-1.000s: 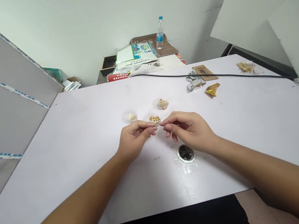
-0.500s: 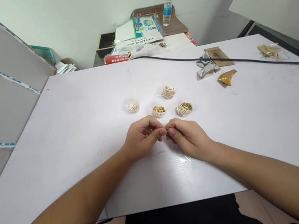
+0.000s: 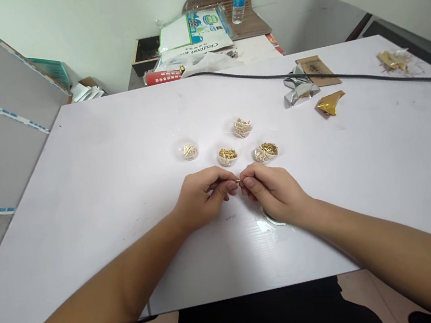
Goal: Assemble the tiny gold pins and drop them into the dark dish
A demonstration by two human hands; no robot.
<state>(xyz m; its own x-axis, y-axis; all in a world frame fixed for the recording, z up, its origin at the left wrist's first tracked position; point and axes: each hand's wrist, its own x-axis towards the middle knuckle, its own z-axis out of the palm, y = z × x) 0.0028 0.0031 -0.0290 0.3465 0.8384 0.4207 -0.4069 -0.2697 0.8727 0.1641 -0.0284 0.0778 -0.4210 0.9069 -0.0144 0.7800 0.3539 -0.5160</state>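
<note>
Above the white table, my left hand and my right hand meet at their fingertips. Between them shows a small gold-coloured metal pin, pinched from both sides by thumb and forefinger. Whether it is one piece or two joined ones I cannot tell. Just beyond my fingers stand small clear cups: one with gold pins, one with gold and pale pins, one with pale gold pins, and one with fewer pale pins.
A clear plastic piece lies under my right wrist. Silver foil, a gold foil packet, brown cardboard and a bag of gold bits lie at the back right. A black cable crosses there. A bottle stands behind.
My fingertips have drawn slightly apart, so the gold pin between them shows more. The clear plastic under my right wrist is more visible. The whole view has shifted a little.
</note>
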